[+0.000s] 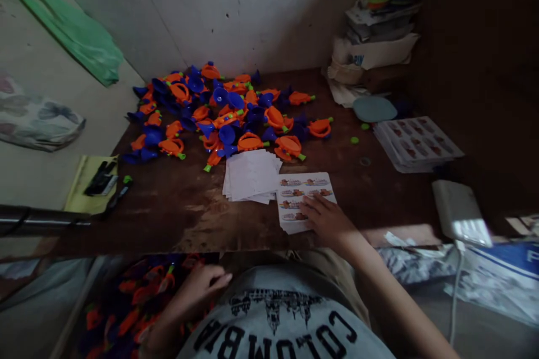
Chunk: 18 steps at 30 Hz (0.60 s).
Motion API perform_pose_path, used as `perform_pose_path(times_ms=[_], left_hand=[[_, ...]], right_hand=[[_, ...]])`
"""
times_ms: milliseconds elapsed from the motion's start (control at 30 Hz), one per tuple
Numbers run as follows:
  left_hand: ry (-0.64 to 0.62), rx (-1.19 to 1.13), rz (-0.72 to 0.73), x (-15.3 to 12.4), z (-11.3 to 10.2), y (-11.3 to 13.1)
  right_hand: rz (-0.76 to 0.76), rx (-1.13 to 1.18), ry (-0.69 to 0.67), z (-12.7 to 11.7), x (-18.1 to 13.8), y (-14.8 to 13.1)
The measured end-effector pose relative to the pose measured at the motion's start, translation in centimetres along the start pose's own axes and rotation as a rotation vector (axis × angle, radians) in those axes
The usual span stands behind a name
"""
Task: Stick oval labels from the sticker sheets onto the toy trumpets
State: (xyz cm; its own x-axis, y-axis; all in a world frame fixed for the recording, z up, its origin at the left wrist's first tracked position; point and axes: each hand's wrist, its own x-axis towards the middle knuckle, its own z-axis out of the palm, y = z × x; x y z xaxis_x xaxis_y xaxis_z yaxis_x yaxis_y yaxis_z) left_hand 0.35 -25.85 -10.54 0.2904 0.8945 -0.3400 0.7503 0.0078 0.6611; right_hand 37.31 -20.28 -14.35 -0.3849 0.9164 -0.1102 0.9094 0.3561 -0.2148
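Note:
My right hand (325,217) lies with its fingers spread on the right part of a stack of sticker sheets (290,210). Small printed pictures in rows cover the top sheet. Touching that stack on its left is a loose pile of white sheets (251,175), blank side up. Near my lap, my left hand (207,280) hangs below the table edge with its fingers loosely curled, and I see nothing in it. Beneath it is a heap of orange and blue toys (138,291). Behind the papers lie many toy trumpets (248,141), orange with blue bells and green mouthpieces.
Another stack of sticker sheets (421,143) lies at the right, near a light-blue lid (374,107) and small green caps (354,140). A white box with a cable (458,210) sits at the right edge. Black markers (101,178) rest on a yellow pad (76,193) at left.

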Motion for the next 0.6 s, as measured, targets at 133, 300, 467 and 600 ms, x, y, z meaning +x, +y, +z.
perform_pose_path(times_ms=[133,300,467,600], left_hand=[[0.252,0.190,0.375,4.2,1.2,0.1],[0.342,0.543,0.505,11.2,2.2,2.7],[0.168,0.617,0.357,15.0,0.8,3.1],[0.078,0.569,0.396,16.2,-0.9,2.1]], right_hand=[[0.034,0.040,-0.054,-1.7,0.4,-0.4],[0.165,0.059,-0.042,-3.1,0.7,-0.9],[0.180,0.111,-0.012,-2.7,0.3,-0.4],[0.078,0.237,0.077,-2.3,-0.4,0.6]])
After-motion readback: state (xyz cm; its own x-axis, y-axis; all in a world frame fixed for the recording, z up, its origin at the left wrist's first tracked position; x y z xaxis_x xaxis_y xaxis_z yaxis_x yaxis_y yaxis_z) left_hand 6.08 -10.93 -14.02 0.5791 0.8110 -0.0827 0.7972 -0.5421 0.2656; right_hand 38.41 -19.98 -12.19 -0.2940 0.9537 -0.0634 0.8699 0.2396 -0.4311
